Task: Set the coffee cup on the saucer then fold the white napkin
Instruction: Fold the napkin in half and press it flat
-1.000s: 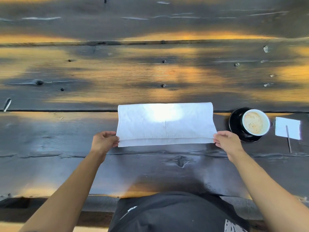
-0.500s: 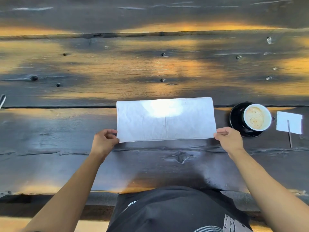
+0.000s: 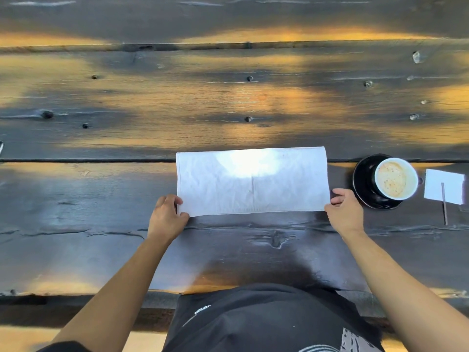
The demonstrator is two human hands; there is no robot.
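Note:
The white napkin (image 3: pixel 251 181) lies flat on the dark wooden table as a wide rectangle, folded once, with a bright patch of sun on its upper half. My left hand (image 3: pixel 166 217) pinches its near left corner. My right hand (image 3: pixel 344 212) holds its near right corner. To the right, a white coffee cup (image 3: pixel 396 177) full of milky coffee stands on a black saucer (image 3: pixel 363 184), just beyond my right hand.
A small white paper (image 3: pixel 444 185) with a thin wooden stick (image 3: pixel 444 207) across it lies right of the saucer. The table's near edge (image 3: pixel 76 294) runs in front of my dark-clothed lap. Plank seams and knots mark the wood further back.
The near layers of the napkin, offset a second ago, now lie with their edges lined up. Both hands stay at the near corners and have barely shifted.

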